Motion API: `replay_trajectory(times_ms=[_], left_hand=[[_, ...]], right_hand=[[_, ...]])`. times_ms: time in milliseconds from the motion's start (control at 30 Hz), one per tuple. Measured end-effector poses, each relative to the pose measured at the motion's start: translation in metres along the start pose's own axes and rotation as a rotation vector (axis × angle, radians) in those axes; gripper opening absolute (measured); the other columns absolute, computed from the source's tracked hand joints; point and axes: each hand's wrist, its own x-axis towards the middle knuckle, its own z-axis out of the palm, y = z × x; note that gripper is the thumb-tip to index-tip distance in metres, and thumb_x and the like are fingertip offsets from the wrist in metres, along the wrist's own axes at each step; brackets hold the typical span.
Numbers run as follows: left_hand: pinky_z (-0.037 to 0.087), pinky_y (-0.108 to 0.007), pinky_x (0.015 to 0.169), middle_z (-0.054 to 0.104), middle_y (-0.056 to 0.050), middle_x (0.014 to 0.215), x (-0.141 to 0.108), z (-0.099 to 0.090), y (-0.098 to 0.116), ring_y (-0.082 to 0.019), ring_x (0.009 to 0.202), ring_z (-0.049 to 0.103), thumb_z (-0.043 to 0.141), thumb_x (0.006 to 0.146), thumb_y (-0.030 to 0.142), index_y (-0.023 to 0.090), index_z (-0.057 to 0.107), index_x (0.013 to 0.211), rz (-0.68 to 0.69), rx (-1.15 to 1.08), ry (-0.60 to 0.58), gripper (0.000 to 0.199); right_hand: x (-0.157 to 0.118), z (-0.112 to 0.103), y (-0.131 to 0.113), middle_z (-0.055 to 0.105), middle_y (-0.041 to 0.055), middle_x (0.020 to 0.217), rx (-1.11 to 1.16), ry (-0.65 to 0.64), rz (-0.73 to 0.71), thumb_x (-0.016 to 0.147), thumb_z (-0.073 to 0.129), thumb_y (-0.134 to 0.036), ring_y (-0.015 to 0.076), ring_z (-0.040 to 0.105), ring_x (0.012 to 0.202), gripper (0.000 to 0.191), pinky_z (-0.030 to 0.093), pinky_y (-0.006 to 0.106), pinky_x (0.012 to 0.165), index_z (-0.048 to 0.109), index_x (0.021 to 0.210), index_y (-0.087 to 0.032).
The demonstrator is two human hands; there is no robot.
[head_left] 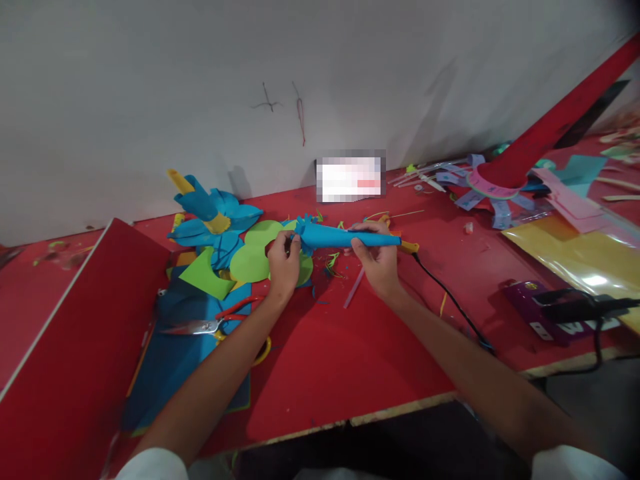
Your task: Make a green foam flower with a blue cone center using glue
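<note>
Red bench [320,367], one blue cone [340,235] held level above it

Nearest, one pair of red-handled scissors [200,327] lies over blue sheets [175,380]. Beyond, the left grip [284,265] pinches the cone's wide, fringed end; the right grip [379,261] is clamped on its narrow end. Shaping or fastening that fringe seems the step in hand; the next move probably calls for a steady right hold while the left works the edge. Farther off stands one blue flower [200,202] with one yellow tube [177,181], then two wires [271,105] on the white wall [150,100].
</note>
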Motion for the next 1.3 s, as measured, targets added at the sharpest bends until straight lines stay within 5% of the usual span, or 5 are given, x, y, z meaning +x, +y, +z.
replay_trajectory(times_ms=[400,933,1133,1300], left_hand=[[0.036,-0.029,0.066,0.054,0.002,0.070,0.000,0.001,-0.001,-0.016,0.065,0.049,0.061,0.095,0.037,0.021,0.062,0.089,0.029,0.041,-0.018,0.017],[0.036,-0.027,0.064,0.056,0.002,0.068,-0.001,0.001,-0.001,-0.014,0.063,0.049,0.065,0.089,0.024,0.020,0.060,0.080,0.001,0.153,0.009,0.011],[0.035,-0.026,0.055,0.046,0.003,0.063,0.001,0.001,-0.001,-0.012,0.057,0.043,0.059,0.098,0.061,0.020,0.059,0.082,-0.111,-0.176,0.023,0.044],[0.027,-0.023,0.043,0.051,0.003,0.064,0.005,0.004,0.001,-0.009,0.049,0.040,0.069,0.083,0.075,0.019,0.060,0.084,-0.271,-0.466,0.008,0.056]], right_hand=[[0.002,0.001,-0.006,0.066,0.0025,0.100,0.033,0.031,0.053,0.086,0.081,-0.052,0.0206,0.069,0.077,0.036,0.063,0.039,0.071,0.066,0.112,-0.032],[-0.007,-0.003,0.003,0.067,0.0046,0.108,-0.117,-0.036,-0.033,0.092,0.076,-0.046,0.0204,0.069,0.080,0.024,0.066,0.041,0.076,0.068,0.108,-0.030],[0.002,0.000,0.006,0.066,0.0008,0.095,-0.023,0.044,0.024,0.090,0.077,-0.052,0.0164,0.069,0.065,0.034,0.067,0.036,0.064,0.062,0.107,-0.027],[0.010,-0.001,0.013,0.067,-0.0016,0.087,0.095,0.128,0.105,0.088,0.077,-0.052,0.0160,0.070,0.065,0.037,0.066,0.032,0.063,0.058,0.108,-0.027]])
